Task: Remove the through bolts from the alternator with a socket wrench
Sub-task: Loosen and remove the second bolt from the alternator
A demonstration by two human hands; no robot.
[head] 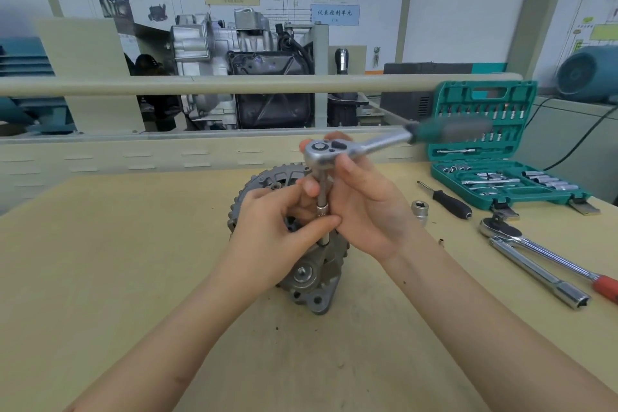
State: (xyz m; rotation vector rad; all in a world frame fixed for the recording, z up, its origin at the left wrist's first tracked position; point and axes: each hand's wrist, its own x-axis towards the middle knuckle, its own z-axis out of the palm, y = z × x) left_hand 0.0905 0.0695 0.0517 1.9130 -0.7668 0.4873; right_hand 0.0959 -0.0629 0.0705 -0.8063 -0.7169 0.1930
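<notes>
While both hands work over it, the scene runs from big to small as follows
Table [133, 278]: pale wood top; everything below sits on it
Tool case [495, 157]: green, lid up, sockets and bits in rows, far right, well apart from the hands
Alternator [311, 274]: grey metal body with toothed rim, standing at the table's middle, directly under both hands and partly hidden by them
Socket wrench [337, 152]: silver ratchet head up top, green handle blurred and pointing right; its thin shaft runs straight down to the alternator
Right hand [364, 207]: fingers curled round the wrench head and upper shaft
Left hand [274, 231]: thumb and fingers pinching the lower shaft just above the alternator
Spare wrenches [535, 254]: two lying side by side to the right, one red-handled
Screwdriver [448, 201]: black handle, near the case
Loose socket [419, 209]: upright, just beside the right wrist
</notes>
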